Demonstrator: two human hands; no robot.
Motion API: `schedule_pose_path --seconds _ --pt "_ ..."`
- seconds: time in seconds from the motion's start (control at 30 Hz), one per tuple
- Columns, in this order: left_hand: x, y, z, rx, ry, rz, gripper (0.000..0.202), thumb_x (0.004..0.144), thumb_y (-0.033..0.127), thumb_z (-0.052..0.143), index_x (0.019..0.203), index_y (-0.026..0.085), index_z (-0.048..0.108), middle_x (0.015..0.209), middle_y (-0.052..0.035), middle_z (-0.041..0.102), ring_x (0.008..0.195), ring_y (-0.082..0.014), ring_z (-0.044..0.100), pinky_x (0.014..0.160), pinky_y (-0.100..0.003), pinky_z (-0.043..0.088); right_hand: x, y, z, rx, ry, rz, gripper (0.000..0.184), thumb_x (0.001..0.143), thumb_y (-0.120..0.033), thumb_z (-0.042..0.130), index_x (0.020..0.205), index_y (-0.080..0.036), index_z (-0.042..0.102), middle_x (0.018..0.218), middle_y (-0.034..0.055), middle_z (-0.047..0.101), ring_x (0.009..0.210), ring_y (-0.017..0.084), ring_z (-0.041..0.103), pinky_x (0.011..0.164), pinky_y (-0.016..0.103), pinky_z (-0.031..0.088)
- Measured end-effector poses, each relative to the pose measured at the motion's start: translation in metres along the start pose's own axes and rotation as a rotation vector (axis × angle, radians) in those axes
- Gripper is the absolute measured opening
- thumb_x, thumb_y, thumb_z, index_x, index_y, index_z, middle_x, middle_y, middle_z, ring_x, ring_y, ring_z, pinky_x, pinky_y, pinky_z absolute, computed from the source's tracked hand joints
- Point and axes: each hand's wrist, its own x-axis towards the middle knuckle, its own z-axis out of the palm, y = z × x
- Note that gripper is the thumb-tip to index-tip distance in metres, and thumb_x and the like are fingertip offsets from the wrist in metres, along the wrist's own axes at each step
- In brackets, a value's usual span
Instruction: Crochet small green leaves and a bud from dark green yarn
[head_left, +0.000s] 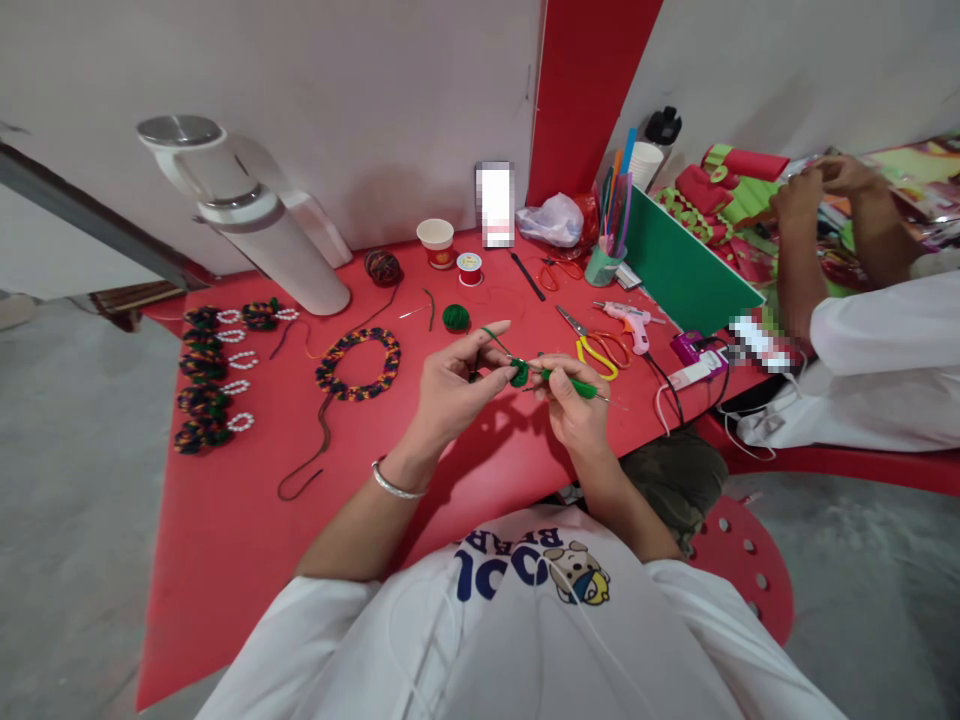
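Between my fingertips is a small green crochet piece [519, 373]. My left hand [466, 378] pinches it, with a strand of green yarn running up over the raised forefinger. A crochet hook [576, 384] with a green handle lies in my right hand [571, 400], its tip at the crochet piece. Just beyond my left hand sits a ball of green yarn [455, 318] on the red table [360, 450]. To the left, a multicoloured crocheted ring [358, 364] lies flat, a brown strand trailing from it.
Multicoloured crocheted bundles [202, 365] with white bead loops line the left edge. A tumbler [247, 220], paper cup [436, 243] and phone [495, 205] stand behind. Pliers [589, 342], a pink glue gun [630, 322] and a green board [682, 262] are right, near a co-worker's hands [825, 185].
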Motion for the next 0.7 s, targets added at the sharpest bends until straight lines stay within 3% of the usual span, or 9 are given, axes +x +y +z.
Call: schedule_pose_path --seconds 0.23,0.7 --pt "-0.0005 0.0003 0.0006 -0.007 0.008 -0.021 0.053 0.068 0.019 0.091 0.12 0.015 0.079 0.074 -0.0007 0.075 0.067 -0.0132 0.068 0.064 -0.025 0.052 0.0011 -0.0022 0.0042 0.119 0.052 0.088 0.031 0.074 -0.054 0.089 0.086 -0.028 0.08 0.085 0.0024 0.083 0.069 0.015 0.071 0.054 0.027 0.052" --pt "-0.0006 -0.0014 0.0009 -0.008 0.006 -0.011 0.054 0.067 0.022 0.093 0.12 0.017 0.08 0.079 -0.0007 0.073 0.072 -0.0134 0.067 0.066 -0.026 0.053 0.0 -0.001 0.002 0.072 0.05 0.088 0.034 0.074 -0.058 0.088 0.086 -0.027 0.079 0.087 0.0029 0.082 0.07 0.016 0.071 0.055 0.028 0.054"
